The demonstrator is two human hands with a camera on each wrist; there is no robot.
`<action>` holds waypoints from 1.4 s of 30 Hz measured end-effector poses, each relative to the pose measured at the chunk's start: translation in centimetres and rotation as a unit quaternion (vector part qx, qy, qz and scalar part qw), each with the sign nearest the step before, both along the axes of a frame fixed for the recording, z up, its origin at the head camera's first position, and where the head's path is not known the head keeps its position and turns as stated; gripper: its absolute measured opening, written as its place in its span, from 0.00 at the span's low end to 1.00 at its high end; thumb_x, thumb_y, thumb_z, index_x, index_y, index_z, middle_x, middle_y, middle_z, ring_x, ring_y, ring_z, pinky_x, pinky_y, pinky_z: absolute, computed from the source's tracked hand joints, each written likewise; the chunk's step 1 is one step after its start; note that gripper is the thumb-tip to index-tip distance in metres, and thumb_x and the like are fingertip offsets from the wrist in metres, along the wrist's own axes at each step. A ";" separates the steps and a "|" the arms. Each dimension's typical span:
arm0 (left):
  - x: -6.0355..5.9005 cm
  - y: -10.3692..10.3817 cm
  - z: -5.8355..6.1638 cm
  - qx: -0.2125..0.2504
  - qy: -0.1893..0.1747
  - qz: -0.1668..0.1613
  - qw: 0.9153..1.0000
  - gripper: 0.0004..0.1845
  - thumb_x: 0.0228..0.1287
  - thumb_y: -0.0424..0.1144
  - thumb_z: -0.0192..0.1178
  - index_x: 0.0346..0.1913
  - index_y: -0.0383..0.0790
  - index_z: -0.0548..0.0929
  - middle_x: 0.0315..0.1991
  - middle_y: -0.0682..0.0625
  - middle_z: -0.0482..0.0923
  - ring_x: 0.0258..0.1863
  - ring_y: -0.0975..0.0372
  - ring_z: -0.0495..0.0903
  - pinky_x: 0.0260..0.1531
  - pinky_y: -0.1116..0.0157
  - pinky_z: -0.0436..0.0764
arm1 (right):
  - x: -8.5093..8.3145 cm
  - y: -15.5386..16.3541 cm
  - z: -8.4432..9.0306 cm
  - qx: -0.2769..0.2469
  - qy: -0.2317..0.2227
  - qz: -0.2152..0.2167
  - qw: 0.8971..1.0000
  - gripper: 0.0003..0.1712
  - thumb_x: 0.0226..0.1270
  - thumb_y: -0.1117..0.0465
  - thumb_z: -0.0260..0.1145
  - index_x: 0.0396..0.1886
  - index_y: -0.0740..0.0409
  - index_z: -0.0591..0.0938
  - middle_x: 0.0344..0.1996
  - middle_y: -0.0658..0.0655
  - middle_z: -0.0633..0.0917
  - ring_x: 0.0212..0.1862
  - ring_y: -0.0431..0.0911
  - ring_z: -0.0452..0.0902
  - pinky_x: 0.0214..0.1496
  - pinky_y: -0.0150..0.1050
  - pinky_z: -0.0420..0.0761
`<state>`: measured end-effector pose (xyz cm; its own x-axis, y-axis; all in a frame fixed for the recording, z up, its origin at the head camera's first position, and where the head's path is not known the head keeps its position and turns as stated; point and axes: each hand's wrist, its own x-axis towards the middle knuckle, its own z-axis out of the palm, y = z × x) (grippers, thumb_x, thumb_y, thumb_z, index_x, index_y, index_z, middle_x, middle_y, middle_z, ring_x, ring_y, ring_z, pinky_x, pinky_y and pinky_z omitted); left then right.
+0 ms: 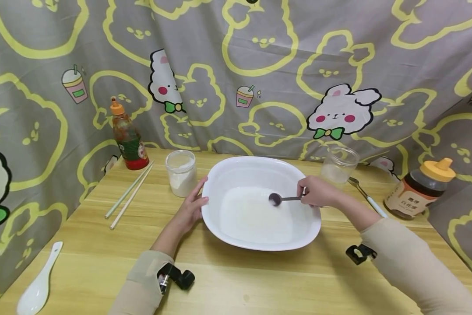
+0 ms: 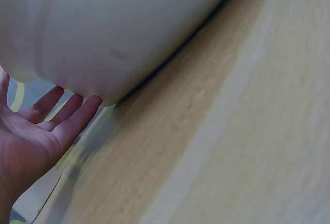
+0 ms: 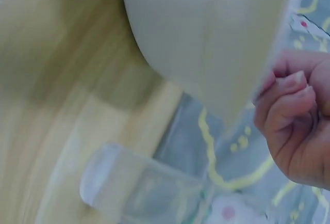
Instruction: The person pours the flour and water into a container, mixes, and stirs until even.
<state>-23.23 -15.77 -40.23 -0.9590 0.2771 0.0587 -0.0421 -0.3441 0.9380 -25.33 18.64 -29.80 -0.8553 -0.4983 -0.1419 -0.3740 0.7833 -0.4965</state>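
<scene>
right hand [image 1: 318, 191] curled, pinching spoon [image 1: 275, 199] by handle end over bowl [image 1: 251, 173], toward 3 o'clock; probably light, stiff. left hand [image 1: 190, 209], fingers straightish, touches bowl at 9 o'clock; likely slick, hold rim.

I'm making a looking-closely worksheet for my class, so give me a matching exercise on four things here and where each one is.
Column one:
1. Left hand
2. Right hand
3. Chopsticks
4. White spoon

Column two:
A. Lying at the front left of the table
B. Holding a dark spoon
C. Lying with one end near the red sauce bottle
D. Touching the left side of the white basin

Pairs: 1-D, 2-B, 3-C, 4-A
</scene>
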 end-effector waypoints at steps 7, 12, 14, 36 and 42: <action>0.1 -0.1 0.0 -0.001 -0.001 -0.001 1.000 0.36 0.54 0.34 0.50 0.66 0.53 0.50 0.58 0.34 0.56 0.46 0.46 0.68 0.35 0.57 0.76 | 1.4 2.0 1.3 -0.004 -0.097 0.042 0.994 0.05 0.47 0.73 0.57 0.24 0.62 0.76 0.10 0.52 0.73 0.11 0.40 0.62 0.11 0.30 0.62; 0.1 -0.1 0.1 0.002 0.001 -0.003 1.000 0.37 0.54 0.34 0.50 0.66 0.53 0.49 0.59 0.35 0.54 0.47 0.46 0.67 0.35 0.56 0.75 | 2.2 2.2 1.2 -0.042 -0.157 0.077 0.984 0.05 0.48 0.72 0.59 0.25 0.60 0.76 0.10 0.52 0.72 0.11 0.39 0.60 0.11 0.28 0.61; 0.1 -0.1 0.2 0.002 0.001 -0.004 1.000 0.37 0.54 0.34 0.50 0.66 0.52 0.49 0.60 0.35 0.54 0.48 0.46 0.67 0.36 0.56 0.75 | 2.4 1.8 0.8 -0.060 -0.172 0.093 0.979 0.05 0.49 0.71 0.59 0.26 0.60 0.76 0.10 0.51 0.72 0.11 0.39 0.60 0.11 0.28 0.61; -0.2 -0.1 0.0 -0.002 0.008 -0.008 1.000 0.35 0.55 0.33 0.48 0.66 0.54 0.49 0.60 0.36 0.53 0.52 0.41 0.61 0.39 0.52 0.73 | 3.7 -1.3 -0.8 -0.113 -0.174 0.092 0.974 0.05 0.47 0.74 0.57 0.25 0.63 0.77 0.09 0.51 0.69 0.10 0.38 0.58 0.11 0.27 0.59; -0.3 -0.2 -0.1 -0.001 0.002 -0.006 1.000 0.35 0.55 0.33 0.48 0.66 0.53 0.50 0.60 0.36 0.54 0.49 0.44 0.65 0.36 0.55 0.75 | 3.0 0.7 0.3 -0.068 -0.098 0.034 0.992 0.07 0.43 0.75 0.54 0.21 0.62 0.75 0.08 0.51 0.70 0.11 0.40 0.60 0.11 0.29 0.60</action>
<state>-23.48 -15.93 -40.30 -0.9556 0.2881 0.0613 -0.0427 -0.3412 0.9390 -22.34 19.39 -29.54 -0.7810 -0.5806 -0.2301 -0.3097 0.6800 -0.6646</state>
